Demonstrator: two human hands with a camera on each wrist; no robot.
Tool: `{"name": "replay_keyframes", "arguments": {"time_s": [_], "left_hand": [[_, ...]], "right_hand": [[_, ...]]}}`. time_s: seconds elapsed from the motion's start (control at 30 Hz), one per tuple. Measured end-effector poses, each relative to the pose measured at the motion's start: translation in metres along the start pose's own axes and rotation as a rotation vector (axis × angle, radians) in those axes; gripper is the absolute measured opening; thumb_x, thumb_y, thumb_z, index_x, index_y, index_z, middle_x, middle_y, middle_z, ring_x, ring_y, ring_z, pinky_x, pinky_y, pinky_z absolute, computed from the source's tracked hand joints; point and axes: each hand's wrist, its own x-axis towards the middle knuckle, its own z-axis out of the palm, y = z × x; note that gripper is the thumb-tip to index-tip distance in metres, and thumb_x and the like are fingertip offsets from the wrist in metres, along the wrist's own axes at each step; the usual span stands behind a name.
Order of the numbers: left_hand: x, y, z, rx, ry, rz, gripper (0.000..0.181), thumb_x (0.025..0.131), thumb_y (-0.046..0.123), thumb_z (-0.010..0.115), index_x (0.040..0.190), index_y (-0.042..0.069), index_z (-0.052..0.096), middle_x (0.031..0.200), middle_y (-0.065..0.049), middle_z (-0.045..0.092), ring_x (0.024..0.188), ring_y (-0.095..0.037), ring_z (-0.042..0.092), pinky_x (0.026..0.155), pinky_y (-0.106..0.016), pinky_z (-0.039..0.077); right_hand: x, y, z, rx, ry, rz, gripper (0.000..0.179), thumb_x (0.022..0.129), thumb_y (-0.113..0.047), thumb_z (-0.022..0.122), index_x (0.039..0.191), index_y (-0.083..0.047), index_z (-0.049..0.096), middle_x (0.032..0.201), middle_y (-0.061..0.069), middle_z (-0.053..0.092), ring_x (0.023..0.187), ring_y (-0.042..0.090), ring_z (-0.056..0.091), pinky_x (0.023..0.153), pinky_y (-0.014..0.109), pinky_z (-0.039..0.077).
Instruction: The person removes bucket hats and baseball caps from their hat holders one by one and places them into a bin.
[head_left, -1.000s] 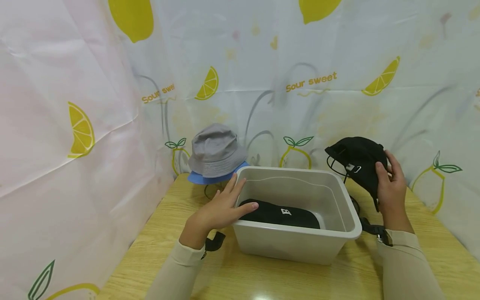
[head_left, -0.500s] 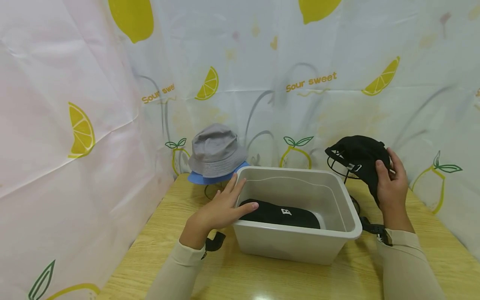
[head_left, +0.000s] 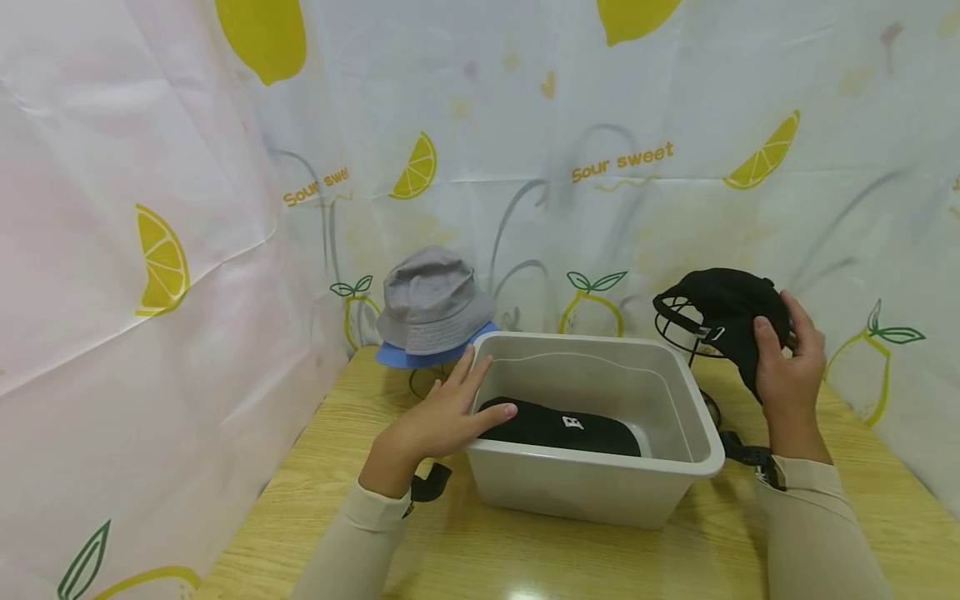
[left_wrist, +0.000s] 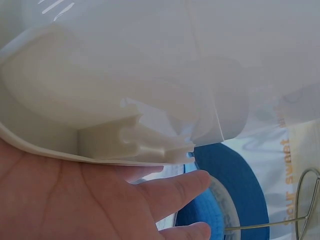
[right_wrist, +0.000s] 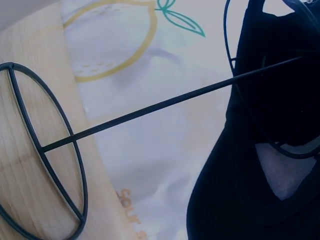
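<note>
A black baseball cap (head_left: pixel 727 312) sits tilted over the top of a black wire hat stand (head_left: pixel 692 354). My right hand (head_left: pixel 791 367) grips the cap on its right side, thumb in front. From below, the right wrist view shows the cap (right_wrist: pixel 280 100) around the stand's wire head; the hand is out of that view. My left hand (head_left: pixel 442 417) rests with straight, spread fingers on the left rim of a light grey plastic bin (head_left: pixel 585 487). Its palm (left_wrist: pixel 90 200) lies against the bin's outside. Inside the bin lies another black cap (head_left: pixel 562 429) with a white emblem.
Behind the bin's left corner, a grey bucket hat (head_left: pixel 433 300) sits over a blue hat brim (head_left: pixel 405 358) on a wire stand. The wooden table (head_left: pixel 322 483) meets a lemon-print curtain (head_left: pixel 525 233) at the back and left.
My right hand has moved slightly up and right. The cap has tilted with it, baring more of the stand's wire head at its strap opening. The left hand has stayed put.
</note>
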Motion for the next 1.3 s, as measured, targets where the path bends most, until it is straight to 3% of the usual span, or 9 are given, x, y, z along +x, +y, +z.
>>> {"name": "replay_keyframes", "arguments": {"time_s": [0.27,0.57,0.93,1.3], "left_hand": [[0.000,0.001,0.000,-0.003,0.002,0.002,0.099,0.095,0.080,0.042,0.169,0.023,0.007,0.175,-0.004,-0.013,0.160,-0.029,0.014,0.126,-0.065,0.004],[0.000,0.000,0.000,-0.006,-0.003,0.003,0.099,0.095,0.081,0.041,0.169,0.023,0.006,0.175,-0.004,-0.013,0.160,-0.028,0.013,0.126,-0.064,0.003],[0.001,0.000,0.000,-0.009,-0.006,0.005,0.099,0.096,0.080,0.041,0.169,0.023,0.005,0.174,-0.004,-0.013,0.160,-0.028,0.013,0.126,-0.065,0.003],[0.001,-0.002,0.001,-0.019,0.000,0.000,0.099,0.095,0.081,0.041,0.169,0.025,0.006,0.174,-0.003,-0.014,0.159,-0.028,0.016,0.126,-0.064,0.002]], "right_hand": [[0.000,-0.004,-0.002,-0.017,0.046,-0.102,0.048,0.096,-0.024,0.070,0.144,-0.022,0.064,0.116,-0.027,0.049,0.109,-0.007,0.041,0.093,0.015,0.035],[0.000,-0.008,-0.002,-0.025,0.086,-0.160,0.050,0.093,-0.028,0.074,0.142,-0.025,0.066,0.117,-0.026,0.047,0.108,-0.005,0.040,0.090,0.017,0.032],[-0.013,-0.051,0.001,0.076,0.153,-0.210,0.050,0.092,-0.024,0.074,0.140,-0.010,0.066,0.115,-0.018,0.044,0.108,-0.002,0.040,0.090,0.018,0.033],[-0.010,-0.054,-0.001,0.056,0.187,-0.267,0.052,0.092,-0.031,0.074,0.140,-0.014,0.067,0.116,-0.019,0.043,0.109,-0.003,0.040,0.094,0.019,0.031]]}}
